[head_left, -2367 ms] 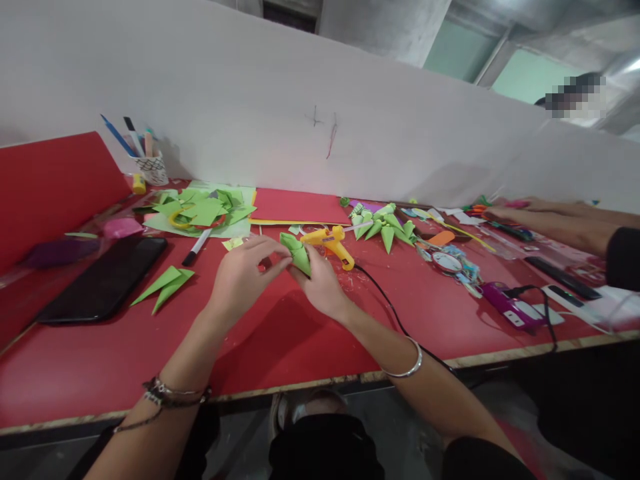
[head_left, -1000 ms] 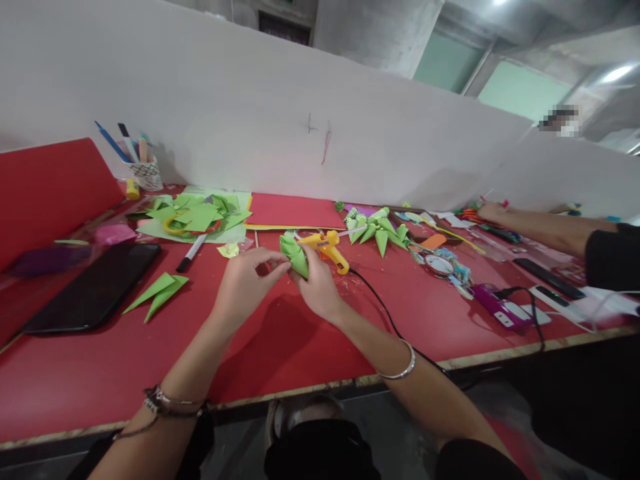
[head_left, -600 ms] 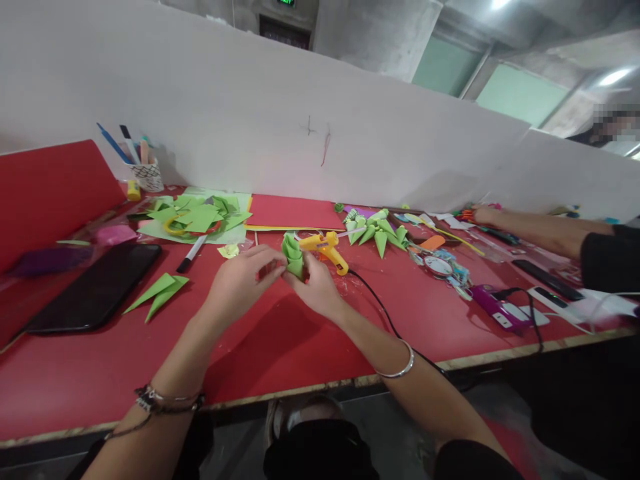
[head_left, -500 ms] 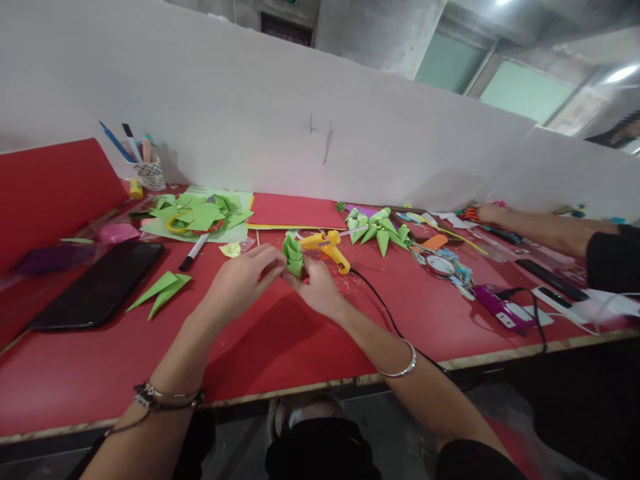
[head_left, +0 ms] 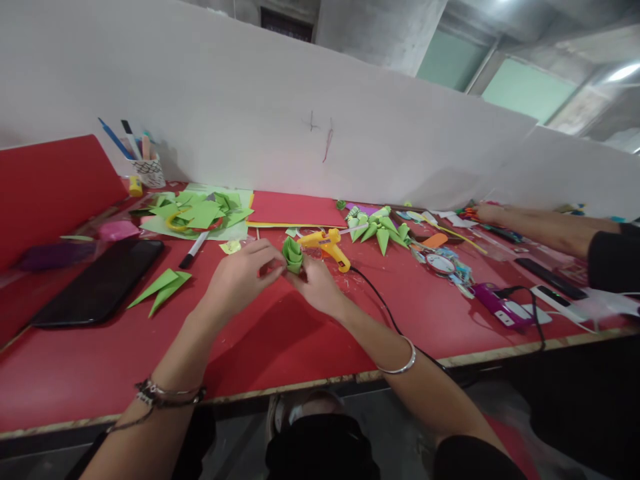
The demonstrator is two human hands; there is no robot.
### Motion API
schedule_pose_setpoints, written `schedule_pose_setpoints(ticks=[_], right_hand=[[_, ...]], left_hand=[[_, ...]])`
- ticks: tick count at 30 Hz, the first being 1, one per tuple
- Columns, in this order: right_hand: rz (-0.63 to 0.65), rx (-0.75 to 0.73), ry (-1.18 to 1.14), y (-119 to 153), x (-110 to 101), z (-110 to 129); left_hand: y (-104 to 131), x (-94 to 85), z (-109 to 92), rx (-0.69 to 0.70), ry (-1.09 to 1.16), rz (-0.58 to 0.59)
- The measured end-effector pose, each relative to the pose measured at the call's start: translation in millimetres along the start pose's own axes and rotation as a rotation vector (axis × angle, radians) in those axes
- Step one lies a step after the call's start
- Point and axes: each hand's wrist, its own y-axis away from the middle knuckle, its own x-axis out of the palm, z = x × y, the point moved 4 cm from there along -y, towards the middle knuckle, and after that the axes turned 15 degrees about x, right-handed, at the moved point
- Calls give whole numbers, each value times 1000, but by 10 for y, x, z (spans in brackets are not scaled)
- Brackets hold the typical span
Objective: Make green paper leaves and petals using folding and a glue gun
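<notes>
A green rolled, layered paper piece [head_left: 292, 255] is held just above the red tabletop, between my two hands. My left hand [head_left: 245, 272] closes at its left side, thumb and fingertips pinched against the paper. From the right, my right hand [head_left: 320, 287] grips the lower part; some of its fingers are hidden behind the paper. Right behind lies a yellow glue gun [head_left: 330, 245] with its black cord trailing toward the front edge. Two folded green paper cones [head_left: 161, 290] lie joined to the left of my hands.
A black phone or tablet [head_left: 103, 283] and a marker [head_left: 194, 251] lie left. Green paper pieces [head_left: 205, 213] are heaped behind, red sheets [head_left: 300, 210] beside them. Several green cones [head_left: 383, 230] sit back right. A purple power strip [head_left: 503, 307] and another person's arm [head_left: 545, 227] are at right.
The green paper piece has turned and tipped slightly between my fingers, so its rolled top shows more. My hands stay almost in the same place.
</notes>
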Motion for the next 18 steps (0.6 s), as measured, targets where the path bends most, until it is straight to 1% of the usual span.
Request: schedule_pose_setpoints(ticks=[3, 8, 11, 13, 15, 18], right_hand=[[-3, 41, -12, -6, 17, -46], [12, 36, -69, -16, 13, -51], [32, 57, -79, -5, 18, -67], [85, 53, -94, 14, 36, -70], [151, 53, -109, 34, 58, -73], [216, 40, -143, 48, 81, -78]], left_hand=[[-15, -10, -1, 8, 40, -43], [-25, -52, -21, 28, 90, -86], [-11, -76, -17, -12, 78, -110], [3, -77, 0, -55, 89, -124], [13, -48, 18, -78, 136, -102], [15, 38, 25, -53, 219, -6]])
